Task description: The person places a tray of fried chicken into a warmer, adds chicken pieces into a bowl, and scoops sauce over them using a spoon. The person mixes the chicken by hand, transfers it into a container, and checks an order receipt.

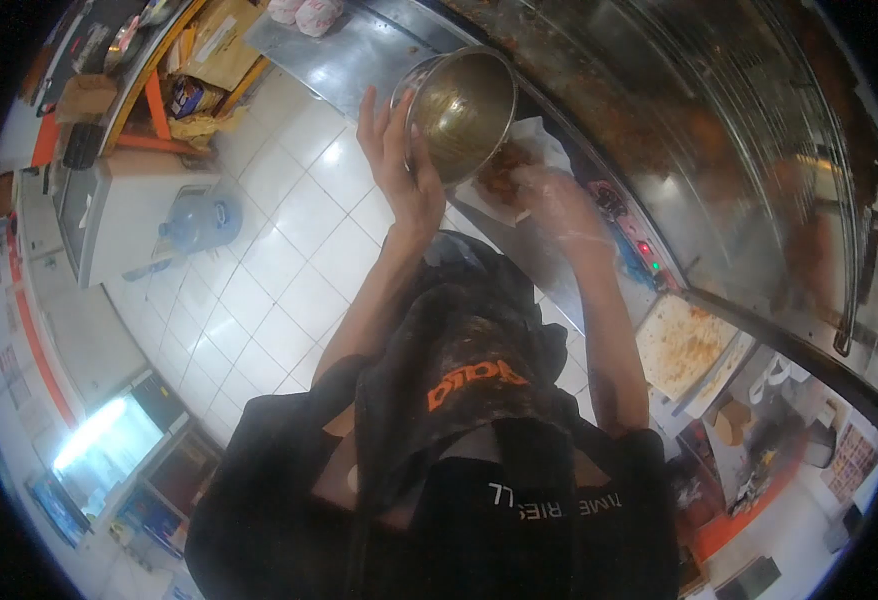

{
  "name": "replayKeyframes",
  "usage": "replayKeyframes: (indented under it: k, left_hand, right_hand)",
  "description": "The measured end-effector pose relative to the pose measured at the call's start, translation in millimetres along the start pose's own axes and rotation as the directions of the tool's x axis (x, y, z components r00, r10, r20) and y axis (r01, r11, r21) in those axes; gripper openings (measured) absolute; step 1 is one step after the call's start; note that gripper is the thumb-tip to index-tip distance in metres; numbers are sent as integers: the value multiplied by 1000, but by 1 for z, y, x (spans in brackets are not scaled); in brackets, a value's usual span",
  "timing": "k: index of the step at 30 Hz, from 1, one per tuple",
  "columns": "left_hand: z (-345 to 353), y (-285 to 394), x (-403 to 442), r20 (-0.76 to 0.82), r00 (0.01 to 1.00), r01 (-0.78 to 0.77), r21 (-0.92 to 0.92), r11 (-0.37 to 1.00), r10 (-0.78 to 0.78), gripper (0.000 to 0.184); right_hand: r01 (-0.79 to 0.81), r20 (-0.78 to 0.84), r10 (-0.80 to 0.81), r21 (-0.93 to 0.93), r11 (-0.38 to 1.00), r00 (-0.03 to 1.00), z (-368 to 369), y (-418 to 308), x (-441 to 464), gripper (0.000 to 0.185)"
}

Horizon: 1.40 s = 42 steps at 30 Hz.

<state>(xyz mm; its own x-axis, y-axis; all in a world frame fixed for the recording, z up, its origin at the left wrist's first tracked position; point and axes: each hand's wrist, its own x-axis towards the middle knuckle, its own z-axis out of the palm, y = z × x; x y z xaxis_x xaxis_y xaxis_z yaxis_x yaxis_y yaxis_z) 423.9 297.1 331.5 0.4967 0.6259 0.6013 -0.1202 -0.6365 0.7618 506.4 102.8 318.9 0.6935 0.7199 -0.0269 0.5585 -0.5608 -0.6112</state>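
Observation:
My left hand supports a round metal bowl from its left side, with several fingers stretched along the outside wall. The bowl is tilted, its mouth facing me, and its inside looks bare with a yellowish sheen. My right hand, smeared by motion and seemingly in a thin clear glove, is over white paper at the counter. Reddish-brown food lies on that paper, beside my right fingertips. Whether those fingers grip any of it cannot be made out.
A glass-fronted display case runs along the upper right. Below it sits a white board with orange-brown crumbs. Wrapped bundles rest on the steel counter. A blue water jug lies on the tiled floor at left.

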Motion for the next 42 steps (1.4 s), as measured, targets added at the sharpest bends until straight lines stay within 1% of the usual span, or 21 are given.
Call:
replayKeyframes:
  k: [1,3,4,6,9,16,19,21,22,24,27,28,29,31,33,34,35,39,40,41,42]
  left_hand:
    - [0,1,0,1,1000,8,8,1000,-8,34]
    - [0,1,1,0,1000,17,15,1000,-17,34]
    - [-2,1,0,4,999,31,28,999,-31,34]
    - [-5,-1,-2,2,999,51,48,998,-52,34]
    - [-7,-3,0,-4,999,51,42,998,-51,34]
    - [-13,-5,-1,-49,992,123,67,990,-120,33]
    - [-12,-9,0,-56,986,157,15,987,-156,33]
    - [-14,-8,-2,-45,982,184,-23,983,-185,33]
    - [-13,-8,-2,-1,988,155,-30,987,-155,33]
    - [-11,-8,-1,60,993,103,-72,992,-99,34]
    - [-7,-8,4,41,988,153,-128,980,-148,35]
    - [-7,-9,8,-21,989,144,-106,984,-147,36]
    - [-7,-14,7,-23,989,144,-108,984,-147,36]
    - [-9,-22,2,-7,934,340,-281,898,-356,36]
    - [-9,-12,7,-20,915,374,-335,865,-404,35]
    - [-10,-3,9,24,912,395,-317,862,-409,34]
    - [-11,2,10,68,907,415,-297,860,-415,32]
    - [-6,-8,14,112,944,331,-351,876,-312,31]
    - [-10,-12,21,153,973,213,-313,925,-173,30]
    - [-11,-8,21,151,972,218,-310,925,-179,30]
    - [-11,-3,19,162,975,190,-235,953,-154,30]
  right_hand:
    - [-3,-2,3,-1,1000,1000,0,2,0,26]
    - [-340,302,263,242,909,917,-17,-27,8,33]
    - [-340,304,263,240,909,916,-17,-24,6,33]
    - [-231,77,225,81,970,971,-14,-14,0,27]
    - [-103,106,101,16,995,989,-3,-12,-3,28]
    - [-108,26,108,35,993,994,0,-31,4,28]
    - [-162,117,170,-69,984,979,-8,-40,14,28]
    - [270,-229,-320,-224,936,919,-21,-69,18,23]
    - [269,-232,-318,-220,938,919,-22,-78,27,23]
    - [-10,11,11,-147,989,1000,-19,-89,47,27]
    - [137,-18,-146,-257,957,989,-14,-106,39,26]
    - [138,191,-85,-280,950,978,-16,-113,41,27]
    - [139,191,-86,-282,949,978,-19,-119,45,27]
    - [-46,134,58,-88,995,989,-23,-126,53,20]
    - [-184,145,188,-44,982,971,-21,-118,72,21]
    - [-1,-131,1,1,1000,991,-5,-104,78,21]
    - [186,-400,-173,-6,983,900,-2,-103,81,21]
    - [124,28,-122,-59,991,992,1,-96,77,23]
    - [38,-71,-31,100,994,997,-2,-91,63,25]
    - [38,-65,-32,101,994,997,-9,-79,62,25]
    - [168,32,-166,-62,984,986,-19,-68,66,24]
